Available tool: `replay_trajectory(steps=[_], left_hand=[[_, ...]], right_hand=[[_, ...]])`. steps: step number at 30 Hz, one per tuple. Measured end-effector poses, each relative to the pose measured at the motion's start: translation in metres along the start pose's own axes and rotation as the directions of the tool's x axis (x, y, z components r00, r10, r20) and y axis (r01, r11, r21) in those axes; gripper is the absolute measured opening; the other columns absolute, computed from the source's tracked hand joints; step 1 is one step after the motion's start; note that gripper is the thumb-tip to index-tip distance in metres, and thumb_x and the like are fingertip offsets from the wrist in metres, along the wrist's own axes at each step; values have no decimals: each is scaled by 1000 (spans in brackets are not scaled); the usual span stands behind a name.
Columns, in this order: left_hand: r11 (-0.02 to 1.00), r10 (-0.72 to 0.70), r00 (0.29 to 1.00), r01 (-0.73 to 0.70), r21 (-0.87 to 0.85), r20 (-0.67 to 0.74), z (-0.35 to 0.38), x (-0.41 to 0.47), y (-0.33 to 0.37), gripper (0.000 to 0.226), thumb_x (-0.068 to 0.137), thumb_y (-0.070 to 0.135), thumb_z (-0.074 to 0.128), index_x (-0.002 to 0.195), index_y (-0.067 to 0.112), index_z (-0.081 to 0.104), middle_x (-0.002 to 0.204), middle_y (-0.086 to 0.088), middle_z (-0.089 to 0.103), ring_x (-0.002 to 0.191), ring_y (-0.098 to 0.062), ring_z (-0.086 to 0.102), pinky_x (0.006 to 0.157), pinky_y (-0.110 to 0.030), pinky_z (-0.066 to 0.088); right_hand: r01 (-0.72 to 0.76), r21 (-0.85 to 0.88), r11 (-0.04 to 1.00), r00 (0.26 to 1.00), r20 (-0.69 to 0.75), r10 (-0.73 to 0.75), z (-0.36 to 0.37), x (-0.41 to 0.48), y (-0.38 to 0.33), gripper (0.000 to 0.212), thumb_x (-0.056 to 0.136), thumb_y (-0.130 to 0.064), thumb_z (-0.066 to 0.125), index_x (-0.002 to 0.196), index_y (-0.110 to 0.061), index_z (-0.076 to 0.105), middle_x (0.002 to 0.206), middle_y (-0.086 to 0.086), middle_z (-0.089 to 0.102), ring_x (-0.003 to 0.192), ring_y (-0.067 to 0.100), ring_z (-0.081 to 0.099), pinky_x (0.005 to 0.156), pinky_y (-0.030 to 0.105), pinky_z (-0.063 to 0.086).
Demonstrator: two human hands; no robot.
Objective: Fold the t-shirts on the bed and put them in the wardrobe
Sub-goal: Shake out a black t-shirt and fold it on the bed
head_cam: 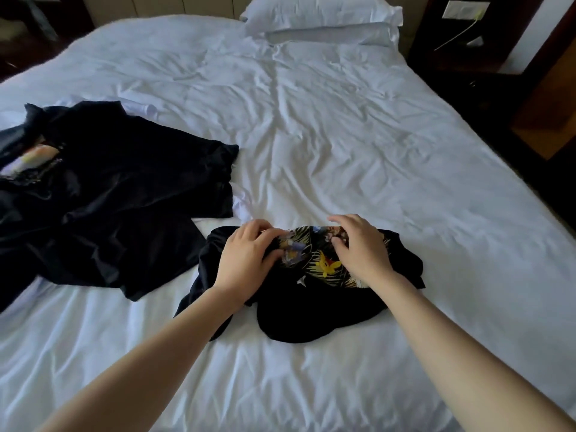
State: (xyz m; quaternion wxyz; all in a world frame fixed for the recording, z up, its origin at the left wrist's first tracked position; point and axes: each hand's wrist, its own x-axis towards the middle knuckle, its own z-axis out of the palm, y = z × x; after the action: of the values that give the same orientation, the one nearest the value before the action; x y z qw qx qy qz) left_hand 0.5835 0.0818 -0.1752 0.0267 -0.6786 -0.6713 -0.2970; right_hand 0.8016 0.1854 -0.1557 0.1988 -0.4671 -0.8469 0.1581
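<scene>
A black t-shirt with a colourful leaf-and-flower print (314, 263) lies bunched on the white bed (343, 135), near its front edge. My left hand (246, 260) grips the shirt's far left part with curled fingers. My right hand (358, 244) pinches the far right part between thumb and fingers. To the left lies a heap of dark t-shirts (109, 188), spread out and unfolded, one with a pale print (34, 157). A white garment (146, 109) peeks out from under the heap.
Two white pillows (324, 17) lie at the head of the bed. A dark nightstand (461, 57) with a wall socket and cable stands at the right. Dark wooden floor runs along the bed's right side.
</scene>
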Motion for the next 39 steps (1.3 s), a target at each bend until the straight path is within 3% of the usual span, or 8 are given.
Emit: replay_trajectory(steps=[3,6,12,18,23,27,31,39], left_hand=[[999,46,996,-44,27,-78,-18,-22,9,28,90,44,55,106,26,70,102,5,57,96,-19,55,85,-34,45],[995,32,998,-37,96,53,-37,-47,19,45,88,56,49,118,29,67,112,6,60,110,-19,54,94,-35,42],[972,-117,949,50,228,293,-42,-69,29,56,96,42,53,148,28,38,154,8,34,147,-14,21,118,-29,12],[969,-134,965,81,234,224,-34,-75,37,39,94,34,58,133,31,56,134,9,53,131,-16,43,110,-27,26],[978,-143,970,108,177,197,-35,-69,30,20,92,31,60,111,27,68,119,9,61,121,-16,50,101,-27,33],[983,-175,977,168,69,120,-44,-69,26,13,95,28,56,104,22,63,105,7,66,105,-18,57,79,-25,34],[967,-219,972,228,-110,89,-63,-71,32,10,98,28,53,103,21,57,94,6,66,88,-19,60,74,-34,44],[901,-291,956,264,-344,-29,-114,-73,39,8,100,28,50,93,29,54,78,11,62,76,-8,58,69,-35,47]], right_hand=[[84,-3,996,986,-143,-84,-7,-22,-12,30,89,-13,61,119,-15,66,122,2,61,116,22,53,102,34,39],[143,2,990,960,-242,-139,-5,-55,-28,24,85,-20,61,104,-14,73,110,1,68,106,23,60,97,33,44],[-57,-141,988,997,40,63,5,-101,-39,55,94,-40,56,143,-17,48,151,-1,42,141,18,34,114,30,28],[-44,-252,967,999,9,48,5,-105,-29,48,95,-34,55,140,-20,52,147,-4,48,135,16,42,107,30,37],[-3,-302,953,999,-37,-9,7,-101,-24,22,89,-21,61,106,-20,75,128,-4,65,119,21,54,91,32,48],[22,-194,981,994,-104,-42,0,-99,-28,17,89,-17,60,97,-20,75,109,-5,71,110,23,59,85,34,50],[-32,-77,997,999,40,35,-3,-100,-41,42,86,-39,64,127,-27,60,118,-4,64,111,20,58,87,31,49],[-39,221,974,997,-63,54,-22,-99,-68,17,96,-36,56,104,-27,67,90,-10,70,88,14,65,72,32,49]])
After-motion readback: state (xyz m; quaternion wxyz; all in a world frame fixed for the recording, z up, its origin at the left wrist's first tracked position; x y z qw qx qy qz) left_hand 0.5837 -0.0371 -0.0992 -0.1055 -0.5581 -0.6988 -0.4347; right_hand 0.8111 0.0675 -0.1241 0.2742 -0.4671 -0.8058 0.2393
